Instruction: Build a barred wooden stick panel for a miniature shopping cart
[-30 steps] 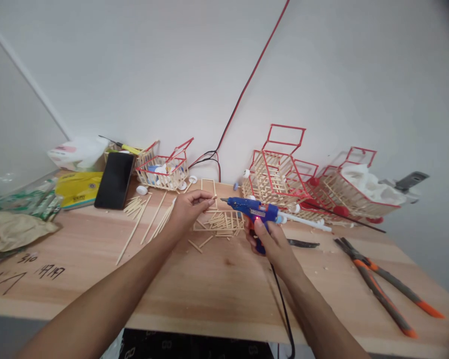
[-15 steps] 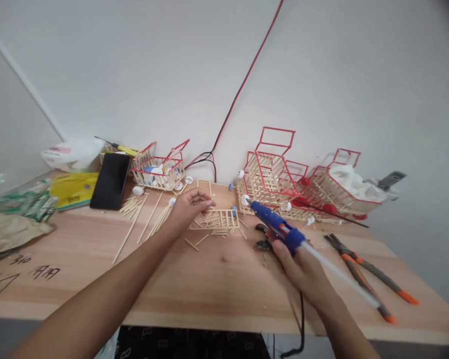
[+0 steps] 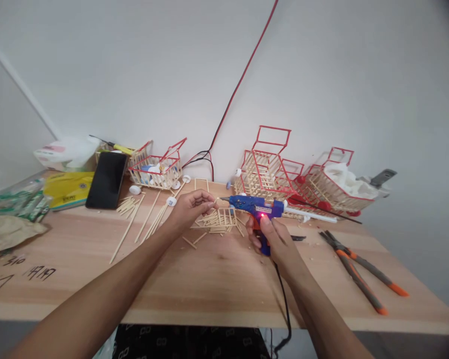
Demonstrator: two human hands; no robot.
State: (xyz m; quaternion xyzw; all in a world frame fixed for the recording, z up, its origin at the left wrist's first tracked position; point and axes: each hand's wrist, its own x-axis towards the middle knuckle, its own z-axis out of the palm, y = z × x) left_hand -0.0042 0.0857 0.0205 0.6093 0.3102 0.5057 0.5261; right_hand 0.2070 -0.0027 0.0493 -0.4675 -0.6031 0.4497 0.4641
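My right hand [image 3: 275, 237] grips the handle of a blue hot glue gun [image 3: 243, 202], its red light lit. A white glue stick [image 3: 314, 214] sticks out of the gun's back end. The nozzle points left and meets the fingertips of my left hand [image 3: 191, 209]. Those fingers pinch a short wooden stick, of which only a pale tip [image 3: 217, 200] shows. Below them lie a small ladder-like stick frame [image 3: 227, 217] and a heap of cut wooden sticks [image 3: 212, 221]. Behind the left hand is a rectangular stick frame [image 3: 201, 179].
Miniature stick shopping carts with red rims [image 3: 271, 172] stand at the back right, another cart [image 3: 157, 172] at the back left. Orange-handled pliers [image 3: 359, 269] lie at right. A phone [image 3: 107, 179] leans beside a yellow packet [image 3: 69, 189]. The gun's black cord [image 3: 284, 299] hangs over the table edge.
My right hand has swung the glue gun left and levelled it, bringing its nozzle to the left fingertips. My left hand keeps its pinch almost in place. The view has shifted slightly.
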